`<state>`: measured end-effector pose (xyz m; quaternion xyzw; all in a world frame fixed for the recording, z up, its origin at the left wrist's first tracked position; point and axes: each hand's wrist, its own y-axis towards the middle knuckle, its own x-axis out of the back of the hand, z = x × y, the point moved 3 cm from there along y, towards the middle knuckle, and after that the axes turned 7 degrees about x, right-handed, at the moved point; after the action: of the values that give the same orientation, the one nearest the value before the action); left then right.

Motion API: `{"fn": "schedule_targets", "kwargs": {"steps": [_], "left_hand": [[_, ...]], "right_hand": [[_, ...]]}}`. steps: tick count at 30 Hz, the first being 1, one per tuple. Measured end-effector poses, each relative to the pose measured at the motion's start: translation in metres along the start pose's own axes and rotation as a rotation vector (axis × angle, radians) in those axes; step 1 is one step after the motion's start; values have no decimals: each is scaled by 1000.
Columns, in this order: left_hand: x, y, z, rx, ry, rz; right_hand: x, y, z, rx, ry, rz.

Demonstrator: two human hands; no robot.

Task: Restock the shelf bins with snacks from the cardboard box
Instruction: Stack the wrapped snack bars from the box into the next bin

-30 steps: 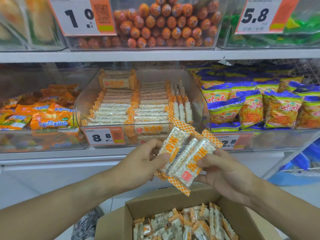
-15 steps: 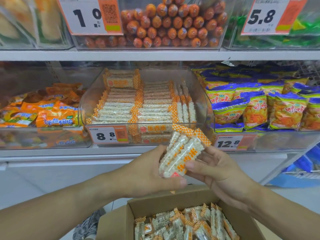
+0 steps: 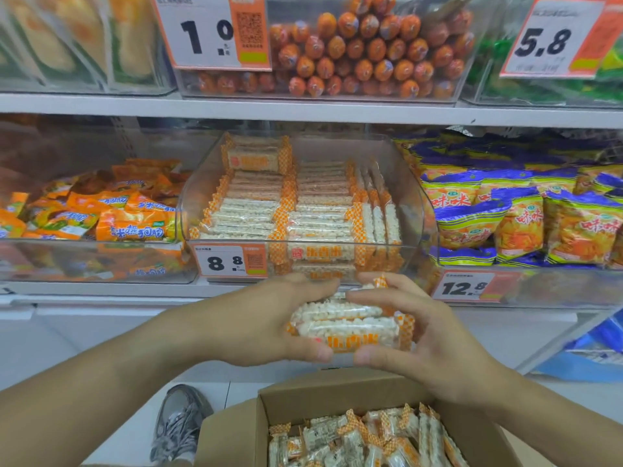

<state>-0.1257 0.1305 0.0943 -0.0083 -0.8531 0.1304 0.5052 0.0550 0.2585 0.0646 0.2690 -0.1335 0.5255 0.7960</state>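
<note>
Puffed-rice bars [image 3: 347, 326], clear wrappers, orange-checkered ends, stacked flat

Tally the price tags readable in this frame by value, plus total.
1.0 tag: 1
5.8 tag: 1
8.8 tag: 1
12.8 tag: 1
Total: 4

I see my left hand [image 3: 266, 318] and right hand [image 3: 435, 345] clasp a stack of clear-wrapped, orange-edged puffed-rice bars [image 3: 347, 326] above the open brown cardboard box [image 3: 340, 387].
</note>
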Motion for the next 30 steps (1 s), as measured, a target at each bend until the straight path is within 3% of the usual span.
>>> {"fn": "schedule_targets", "kwargs": {"steps": [4,8,13,17,19,23,30], "left_hand": [[18,-16,0,-70,-136,-247],[40,-34,17,-40,-268,-612],[63,-54,56,232,-299,-1181],[58,-44,85,401,-176,-1090],[53,-41,89,396,-197,-1042],[52,-34,90,372,-174,-1033],[53,-29,103,375,-98,-1040]], "right_hand": [[4,10,9,71,-54,-189],[4,46,39,233,-128,-325],[1,131,39,255,-240,-364],[-8,207,3,101,-222,-417],[-22,239,-14,24,-167,-451],[-48,287,-20,15,-178,-368],[-47,304,-28,-18,-628,-200]]}}
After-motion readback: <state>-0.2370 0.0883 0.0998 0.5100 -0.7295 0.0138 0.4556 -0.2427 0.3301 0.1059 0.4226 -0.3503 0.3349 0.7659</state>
